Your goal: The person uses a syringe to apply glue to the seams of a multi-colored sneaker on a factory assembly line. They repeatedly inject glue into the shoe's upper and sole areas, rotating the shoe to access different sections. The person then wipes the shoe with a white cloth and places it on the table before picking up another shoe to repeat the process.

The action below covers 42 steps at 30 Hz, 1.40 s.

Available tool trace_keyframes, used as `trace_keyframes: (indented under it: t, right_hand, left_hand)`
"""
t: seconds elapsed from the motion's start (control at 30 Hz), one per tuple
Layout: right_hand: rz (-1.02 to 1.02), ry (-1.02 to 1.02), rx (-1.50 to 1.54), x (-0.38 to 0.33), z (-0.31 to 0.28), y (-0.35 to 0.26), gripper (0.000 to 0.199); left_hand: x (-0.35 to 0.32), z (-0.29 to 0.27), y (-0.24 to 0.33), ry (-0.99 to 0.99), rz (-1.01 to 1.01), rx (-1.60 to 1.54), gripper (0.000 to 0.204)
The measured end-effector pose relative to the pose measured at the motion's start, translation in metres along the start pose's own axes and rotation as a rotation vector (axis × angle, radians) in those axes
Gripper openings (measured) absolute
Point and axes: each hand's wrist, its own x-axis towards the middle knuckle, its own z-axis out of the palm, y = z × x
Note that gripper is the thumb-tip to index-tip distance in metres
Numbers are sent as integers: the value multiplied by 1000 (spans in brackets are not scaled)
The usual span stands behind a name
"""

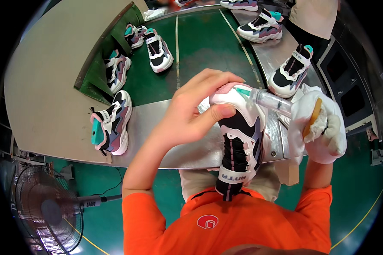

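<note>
A black, white and purple sneaker [235, 148] is in front of me, its toe pointing away and its heel toward my body. My bare left hand [191, 106] grips its toe, fingers over the far side and thumb on the near side. In a white glove, my right hand [321, 127] is closed around a clear syringe [272, 102]. The green tip of the syringe meets the toe near the pink sole edge. A flat tan stick [313, 117] and a crumpled white wad [317, 127] are also in the gloved hand.
Similar sneakers stand on the left board [115, 123], on the green conveyor belt [157, 51] and along the right metal ledge [290, 72]. A steel bench edge [153, 144] runs before me. A floor fan [51, 212] stands lower left. Another person [315, 17] is at upper right.
</note>
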Motion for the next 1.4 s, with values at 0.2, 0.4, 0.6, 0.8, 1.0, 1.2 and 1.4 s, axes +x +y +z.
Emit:
trace_keyframes:
  t: [0.2,0.4,0.6,0.8,1.0,1.2,1.4]
  right_hand:
    - [89,34,-128,7,-6,0,57]
    - [225,-17,-232,21,-9,19,49]
    - [281,-11,63,26,-18,63,46]
    - [404,17,202,20,-34,85,48]
    - [280,23,135,9,-45,100,38]
    - [444,118,73,-4,-59,78,42]
    - [493,132,2,-23,-66,62,43]
  left_hand:
    - [-10,5,-20,144,-86,-169,42]
    - [-28,9,-47,270,-231,-313,52]
    - [-52,15,-87,426,-361,-405,57]
    - [-68,28,-114,532,-473,-503,58]
    - [-74,32,-123,522,-490,-529,60]
    - [-76,34,-120,544,-509,-493,56]
    - [-73,37,-116,593,-568,-477,54]
